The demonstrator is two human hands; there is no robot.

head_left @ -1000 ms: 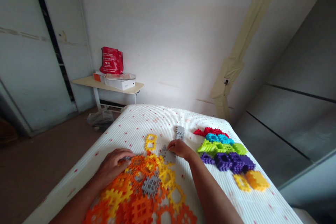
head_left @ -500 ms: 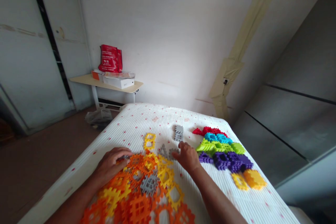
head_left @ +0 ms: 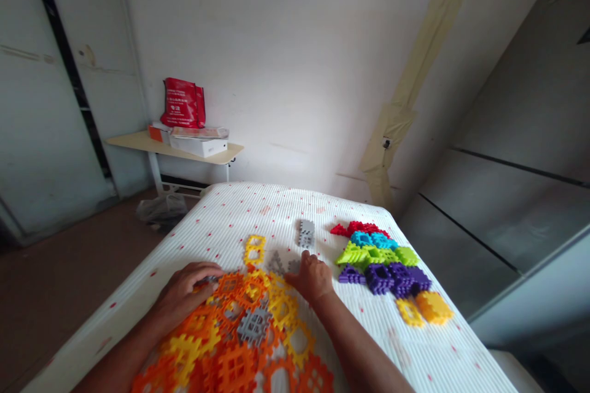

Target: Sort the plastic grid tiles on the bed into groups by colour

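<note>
My left hand (head_left: 187,288) rests at the left edge of a heap of orange and yellow interlocking plastic building pieces (head_left: 235,365). Its fingers curl over a dark grey building piece (head_left: 208,281), mostly covered. Beyond the heap, my right hand (head_left: 314,277) has thumb and forefinger around a small grey building piece (head_left: 294,266) low over the sheet. Beside that lies a grey triangular piece (head_left: 276,263). A stack of grey square pieces (head_left: 306,233) stands just past my right fingertips. Another grey window-shaped piece (head_left: 254,325) lies on top of the heap.
Colour-sorted pieces line the right: red (head_left: 366,229), blue (head_left: 374,240), lime green (head_left: 369,254), purple (head_left: 380,278) and amber (head_left: 433,307). A yellow frame piece (head_left: 255,249) lies beyond the heap. Behind the white bed sheet (head_left: 267,202), a side table (head_left: 133,142) carries boxes and a red bag (head_left: 182,102).
The whole view has shifted slightly, so everything sits a little further left. Both hands stay near the same pieces, and the left fingers now cover more of the grey piece.
</note>
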